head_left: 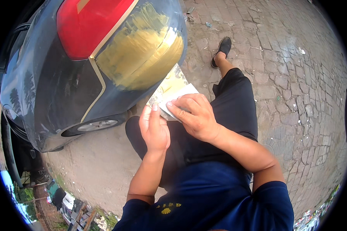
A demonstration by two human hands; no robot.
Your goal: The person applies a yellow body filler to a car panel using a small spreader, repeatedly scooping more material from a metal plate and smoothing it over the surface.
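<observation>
My left hand (pixel 155 130) is closed on the near edge of a flat mixing board (pixel 172 77) smeared with yellowish putty and dark specks. In my right hand (pixel 198 118) a thin white putty spreader (pixel 184 91) is pinched and lies over the board's surface. Part of the spreader is covered by my fingers. Just beyond the board is the rounded corner of a dark grey car (pixel 38 81). A broad patch of yellow putty (pixel 138 52), streaked and uneven, coats that corner.
Beside the putty is a red tail light (pixel 92 29), edged with tan masking tape (pixel 103 81). The car's wheel (pixel 98 125) shows below. Cracked stone paving (pixel 289 88) stretches right, with small litter. My foot in a black shoe (pixel 221 50) rests on it. Clutter (pixel 73 208) stands at lower left.
</observation>
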